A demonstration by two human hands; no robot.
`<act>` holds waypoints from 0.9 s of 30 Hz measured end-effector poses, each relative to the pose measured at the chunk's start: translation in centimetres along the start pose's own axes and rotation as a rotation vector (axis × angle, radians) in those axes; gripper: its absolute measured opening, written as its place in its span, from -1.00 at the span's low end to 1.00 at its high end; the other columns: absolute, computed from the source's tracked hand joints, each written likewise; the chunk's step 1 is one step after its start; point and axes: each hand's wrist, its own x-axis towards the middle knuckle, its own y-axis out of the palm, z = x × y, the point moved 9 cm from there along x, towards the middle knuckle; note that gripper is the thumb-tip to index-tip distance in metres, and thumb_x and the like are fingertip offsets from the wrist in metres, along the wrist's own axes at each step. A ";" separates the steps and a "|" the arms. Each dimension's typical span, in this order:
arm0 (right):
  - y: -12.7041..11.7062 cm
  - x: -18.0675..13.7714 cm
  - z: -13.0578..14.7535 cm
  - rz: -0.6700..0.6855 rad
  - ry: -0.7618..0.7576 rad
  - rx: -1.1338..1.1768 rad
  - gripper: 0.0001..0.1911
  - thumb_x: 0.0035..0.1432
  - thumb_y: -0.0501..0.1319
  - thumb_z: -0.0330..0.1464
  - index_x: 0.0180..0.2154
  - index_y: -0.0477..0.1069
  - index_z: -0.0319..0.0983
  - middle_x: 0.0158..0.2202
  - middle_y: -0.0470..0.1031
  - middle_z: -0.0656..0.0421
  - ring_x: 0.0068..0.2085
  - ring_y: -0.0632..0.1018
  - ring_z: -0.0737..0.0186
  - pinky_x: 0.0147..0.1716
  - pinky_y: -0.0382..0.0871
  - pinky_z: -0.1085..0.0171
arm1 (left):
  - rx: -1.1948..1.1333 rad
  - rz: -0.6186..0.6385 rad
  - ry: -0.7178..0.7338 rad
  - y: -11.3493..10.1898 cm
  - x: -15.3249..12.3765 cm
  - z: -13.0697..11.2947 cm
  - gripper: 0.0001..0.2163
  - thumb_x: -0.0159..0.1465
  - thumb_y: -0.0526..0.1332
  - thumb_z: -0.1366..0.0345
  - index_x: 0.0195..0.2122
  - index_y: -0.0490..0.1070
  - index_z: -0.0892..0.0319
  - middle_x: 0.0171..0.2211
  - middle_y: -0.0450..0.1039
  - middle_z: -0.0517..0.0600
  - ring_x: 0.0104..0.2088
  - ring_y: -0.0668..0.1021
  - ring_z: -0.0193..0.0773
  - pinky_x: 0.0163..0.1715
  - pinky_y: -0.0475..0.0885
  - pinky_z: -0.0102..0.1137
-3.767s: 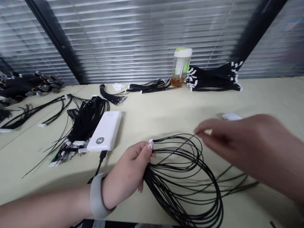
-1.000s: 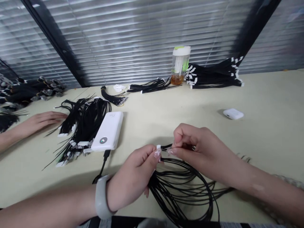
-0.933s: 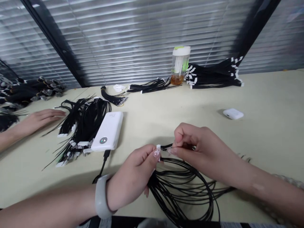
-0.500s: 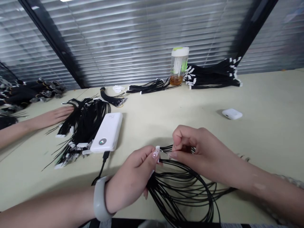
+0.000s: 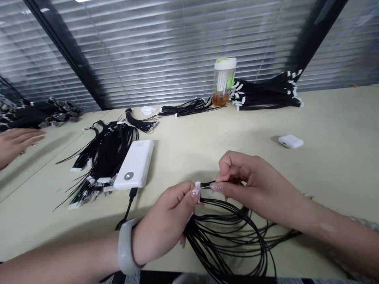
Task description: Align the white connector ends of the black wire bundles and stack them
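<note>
My left hand (image 5: 168, 221) is closed on a small white connector (image 5: 197, 192), pinching it between thumb and fingers. Thin black wires (image 5: 251, 236) fan out from beneath that hand and loop to the right over the table's front edge. Just right of the connector, my right hand (image 5: 239, 181) has thumb and index finger pinched on a black wire (image 5: 207, 184) that runs towards the connector. The wire's tip beside the connector is too small to make out, and the right hand's other fingers are curled and partly hidden.
A white power bank (image 5: 134, 165) with a black cable lies left of my hands, beside a pile of black wire harnesses (image 5: 103, 154). A co-worker's hand (image 5: 20, 144) is at far left. Farther back stand a bottle (image 5: 224, 83) and bundled harnesses (image 5: 266, 94); a white case (image 5: 290, 141) lies right.
My right hand has shifted slightly right and up, a little farther from the connector. The co-worker's hand has drawn back left from the harness pile. My left hand holds about the same place.
</note>
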 end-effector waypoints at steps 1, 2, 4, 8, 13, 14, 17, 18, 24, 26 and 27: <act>0.1 0.0 0.0 0.019 0.007 -0.002 -0.89 0.03 0.12 -0.44 -0.44 0.16 -0.21 -0.52 0.36 0.26 -0.51 0.35 0.41 -0.56 0.17 0.41 | -0.001 0.000 0.001 0.0 0.0 0.0 -0.67 0.24 -0.05 0.04 -0.49 0.16 0.19 -0.67 0.09 -0.21 -0.77 0.21 -0.56 -0.85 0.18 -0.67; 0.3 0.0 0.0 0.040 0.014 -0.009 -0.89 0.02 0.12 -0.45 -0.44 0.16 -0.22 -0.52 0.36 0.27 -0.50 0.35 0.41 -0.55 0.17 0.41 | 0.000 -0.001 0.001 -0.1 0.0 0.0 -0.68 0.24 -0.05 0.04 -0.49 0.17 0.19 -0.67 0.10 -0.21 -0.77 0.22 -0.56 -0.85 0.18 -0.67; 0.4 -0.1 0.1 0.054 0.015 -0.022 -0.88 0.03 0.12 -0.46 -0.45 0.16 -0.22 -0.53 0.36 0.28 -0.51 0.35 0.41 -0.55 0.17 0.41 | 0.009 -0.003 0.003 -0.1 -0.1 0.0 -0.68 0.24 -0.05 0.04 -0.48 0.17 0.19 -0.66 0.11 -0.20 -0.77 0.22 -0.56 -0.85 0.19 -0.67; 0.0 -0.1 0.2 -0.008 -0.036 -0.098 -0.90 0.05 0.10 -0.46 -0.44 0.16 -0.21 -0.56 0.35 0.31 -0.53 0.32 0.43 -0.56 0.15 0.42 | 0.035 0.005 0.011 0.0 -0.1 -0.1 -0.68 0.25 -0.06 0.05 -0.49 0.17 0.19 -0.66 0.08 -0.21 -0.77 0.21 -0.56 -0.86 0.18 -0.66; 0.7 -0.3 0.0 -0.040 -0.101 -0.225 -0.88 0.06 0.09 -0.48 -0.47 0.16 -0.21 -0.61 0.32 0.34 -0.55 0.30 0.44 -0.57 0.13 0.42 | 0.079 0.027 0.017 0.2 0.0 0.0 -0.69 0.25 -0.06 0.06 -0.50 0.14 0.19 -0.66 0.05 -0.21 -0.78 0.21 -0.56 -0.86 0.17 -0.67; 0.7 -0.3 -0.1 -0.054 -0.108 -0.236 -0.88 0.06 0.09 -0.47 -0.47 0.16 -0.21 -0.62 0.31 0.35 -0.56 0.29 0.45 -0.57 0.12 0.43 | 0.088 0.030 0.020 0.2 0.0 0.1 -0.69 0.25 -0.06 0.06 -0.50 0.14 0.19 -0.65 0.05 -0.21 -0.77 0.21 -0.56 -0.86 0.17 -0.67; 0.8 -0.3 -0.1 -0.088 -0.128 -0.273 -0.88 0.07 0.10 -0.47 -0.47 0.16 -0.21 -0.62 0.30 0.36 -0.56 0.29 0.46 -0.57 0.13 0.44 | 0.098 0.035 0.024 0.1 0.0 0.1 -0.68 0.24 -0.05 0.06 -0.50 0.14 0.19 -0.64 0.05 -0.21 -0.77 0.22 -0.56 -0.85 0.19 -0.67; 0.8 -0.2 0.0 -0.090 -0.140 -0.292 -0.88 0.07 0.10 -0.47 -0.46 0.17 -0.21 -0.61 0.30 0.36 -0.56 0.29 0.46 -0.57 0.13 0.44 | 0.088 0.029 0.025 0.1 0.0 0.1 -0.68 0.24 -0.05 0.05 -0.50 0.15 0.19 -0.64 0.06 -0.21 -0.77 0.22 -0.56 -0.85 0.20 -0.66; -0.6 -0.4 2.0 -0.120 -0.303 -0.636 -0.80 -0.02 0.22 -0.43 -0.35 0.20 -0.20 -0.41 0.34 0.28 -0.43 0.33 0.40 -0.50 0.14 0.41 | -0.031 -0.164 0.044 -1.7 0.3 -0.1 -0.65 0.21 -0.01 0.00 -0.52 0.17 0.19 -0.73 0.06 -0.22 -0.81 0.18 -0.55 -0.86 0.14 -0.65; -1.9 -1.4 3.5 -0.251 -0.378 -0.718 -0.70 -0.07 0.28 -0.31 -0.36 0.18 -0.22 -0.39 0.30 0.23 -0.44 0.30 0.38 -0.51 0.13 0.39 | -0.070 -0.231 0.062 -2.5 0.4 -0.1 -0.64 0.20 0.00 -0.01 -0.53 0.16 0.20 -0.73 0.08 -0.22 -0.81 0.18 -0.55 -0.85 0.13 -0.63; -2.6 -2.0 4.3 -0.327 -0.412 -0.735 -0.68 -0.07 0.29 -0.26 -0.40 0.16 -0.23 -0.44 0.28 0.24 -0.49 0.27 0.40 -0.54 0.11 0.39 | -0.090 -0.259 0.076 -2.9 0.4 0.0 -0.64 0.20 0.00 -0.01 -0.53 0.17 0.20 -0.72 0.09 -0.21 -0.80 0.20 -0.54 -0.84 0.14 -0.63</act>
